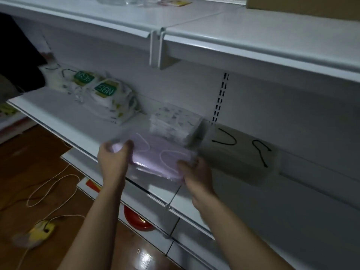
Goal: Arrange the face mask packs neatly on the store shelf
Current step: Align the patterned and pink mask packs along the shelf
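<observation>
A clear pack of lilac face masks (155,154) lies near the front edge of the white middle shelf (58,112). My left hand (115,158) grips its left end, thumb on top. My right hand (196,176) holds its right front corner. Just behind it stands a stack of patterned white mask packs (175,123). To the right lies a pack of grey masks with black ear loops (239,152). Further left on the shelf sit bagged N95 mask packs with green labels (103,94).
The upper shelf (233,41) overhangs close above. A slotted upright (220,98) runs down the back panel. Below are lower shelves, a red round object (136,219), white cables (48,190) and a yellow item (42,228) on the wooden floor. A dark shape (17,55) fills the left edge.
</observation>
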Demonstrator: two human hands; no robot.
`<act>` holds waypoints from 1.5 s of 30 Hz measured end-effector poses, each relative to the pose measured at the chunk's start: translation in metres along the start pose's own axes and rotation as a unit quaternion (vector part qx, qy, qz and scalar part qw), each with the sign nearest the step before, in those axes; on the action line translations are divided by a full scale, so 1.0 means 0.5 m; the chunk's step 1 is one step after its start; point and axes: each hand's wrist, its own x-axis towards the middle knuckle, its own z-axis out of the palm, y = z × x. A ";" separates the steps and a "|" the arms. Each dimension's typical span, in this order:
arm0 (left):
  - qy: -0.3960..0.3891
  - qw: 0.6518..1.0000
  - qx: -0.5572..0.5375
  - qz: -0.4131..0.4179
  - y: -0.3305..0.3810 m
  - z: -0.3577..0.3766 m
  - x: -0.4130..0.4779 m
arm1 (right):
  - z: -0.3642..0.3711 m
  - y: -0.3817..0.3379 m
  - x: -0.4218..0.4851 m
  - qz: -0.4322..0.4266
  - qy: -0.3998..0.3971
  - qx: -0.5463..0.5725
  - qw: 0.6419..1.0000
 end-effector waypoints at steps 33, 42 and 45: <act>-0.114 0.989 0.084 0.045 -0.037 0.051 0.108 | 0.025 0.010 0.035 0.034 -0.010 -0.050 0.998; -0.078 0.965 0.122 0.221 0.031 0.055 -0.090 | -0.122 0.062 -0.081 -0.034 0.053 -0.098 0.993; -0.152 0.943 0.092 0.280 0.040 0.106 -0.198 | -0.217 0.067 -0.123 -0.089 0.141 -0.155 0.974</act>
